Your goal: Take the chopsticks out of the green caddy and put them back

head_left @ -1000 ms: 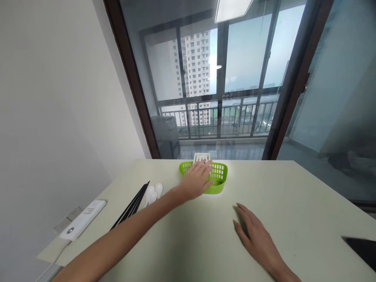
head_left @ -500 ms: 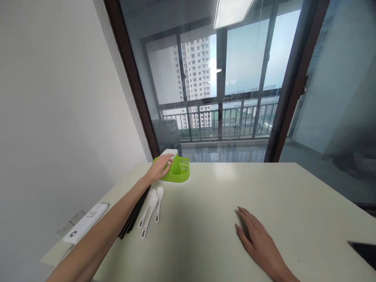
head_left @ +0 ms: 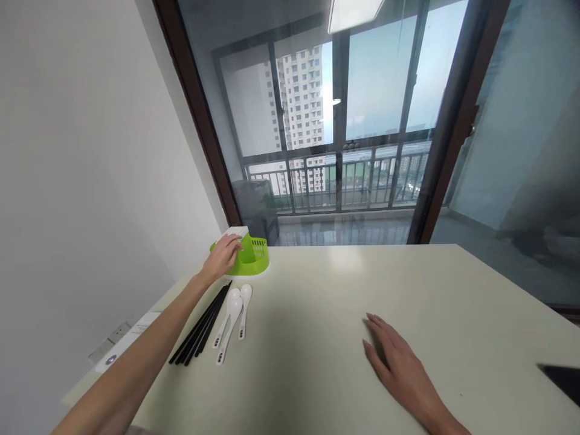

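My left hand [head_left: 223, 254] reaches to the far left of the table. Its fingers are closed over the raised middle part of a green and white cutlery holder [head_left: 247, 269], which has slotted sides. Just in front of the holder lie three white spoons [head_left: 234, 305] with dark marks on their handle ends. Several black chopsticks [head_left: 203, 326] lie in a bundle left of the spoons, close to my left forearm. On the right, my right hand [head_left: 399, 365] rests on the tabletop, thumb apart from its outstretched fingers, holding nothing.
The pale table [head_left: 326, 338] ends at a wall on the left and at a large glass door [head_left: 344, 181] behind. A white power strip [head_left: 129, 341] lies along the wall, partly behind my forearm. A dark object [head_left: 562, 380] sits at the right edge.
My left hand and the cutlery holder have moved left together, toward the wall. More of the chopsticks shows now. My right hand stays where it was.
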Tool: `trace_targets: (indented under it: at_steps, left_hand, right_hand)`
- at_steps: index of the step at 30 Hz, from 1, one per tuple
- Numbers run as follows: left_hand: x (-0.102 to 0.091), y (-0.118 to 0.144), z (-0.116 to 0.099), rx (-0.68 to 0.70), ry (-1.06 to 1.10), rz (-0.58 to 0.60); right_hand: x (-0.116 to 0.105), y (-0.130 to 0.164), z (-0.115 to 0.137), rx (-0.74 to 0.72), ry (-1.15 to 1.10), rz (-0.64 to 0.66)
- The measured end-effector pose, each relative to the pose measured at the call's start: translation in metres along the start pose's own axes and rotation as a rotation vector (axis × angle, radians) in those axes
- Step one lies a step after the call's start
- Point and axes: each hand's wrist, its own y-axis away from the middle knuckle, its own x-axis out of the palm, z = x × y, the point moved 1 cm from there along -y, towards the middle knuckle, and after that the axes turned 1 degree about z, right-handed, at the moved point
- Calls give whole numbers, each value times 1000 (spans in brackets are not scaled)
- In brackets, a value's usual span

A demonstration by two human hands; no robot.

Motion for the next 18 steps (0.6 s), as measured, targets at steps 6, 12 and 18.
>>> trace_targets:
  at_steps: [6,12,18]
  left_hand:
    - [43,49,-120,-107,267,37]
    - [70,124,-242,-189,560,391]
    - [59,149,-273,-356,680,404]
  right_hand:
    - [-3,3,-2,11,-17,10]
    - [-4,4,-5,6,19,-2]
    - [2,19,2,-136,188,30]
